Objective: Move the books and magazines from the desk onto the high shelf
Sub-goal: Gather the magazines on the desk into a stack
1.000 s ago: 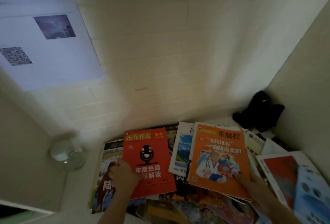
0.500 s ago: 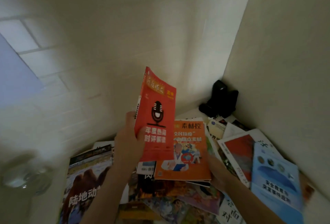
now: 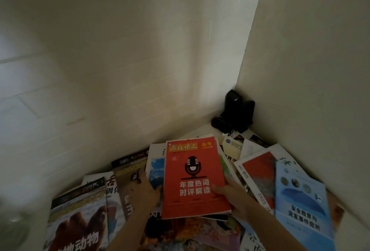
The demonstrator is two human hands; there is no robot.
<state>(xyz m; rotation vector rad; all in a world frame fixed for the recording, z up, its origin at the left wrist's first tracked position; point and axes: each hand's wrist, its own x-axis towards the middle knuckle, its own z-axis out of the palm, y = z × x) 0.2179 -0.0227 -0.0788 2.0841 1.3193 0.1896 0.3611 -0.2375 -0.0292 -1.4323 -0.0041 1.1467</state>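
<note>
Lower centre of the frame: red magazine [image 3: 195, 178], microphone on its cover, lying on top of a small stack I was gathering. My right hand [image 3: 233, 198] gripped that stack at its right edge, thumb on the red cover, fingers underneath. My left hand [image 3: 149, 190] rested at the stack's left edge with fingers fairly straight; whether it pinched anything I could not tell.

Around it, on the desk [image 3: 202, 130]: overlapping magazines, loose and unsorted. Lower right, a blue booklet [image 3: 302, 208] over a red-and-white magazine [image 3: 258, 172]. Lower left, an animal magazine [image 3: 78, 222]. Right corner by the wall, a black device [image 3: 236, 112], not part of the job.

Step in hand, as I judged it: collecting a handful off the desk. Shelf not in view. Next move called for squaring the stack between both hands, then lifting it clear without dragging neighbours, and raising it overhead.
</note>
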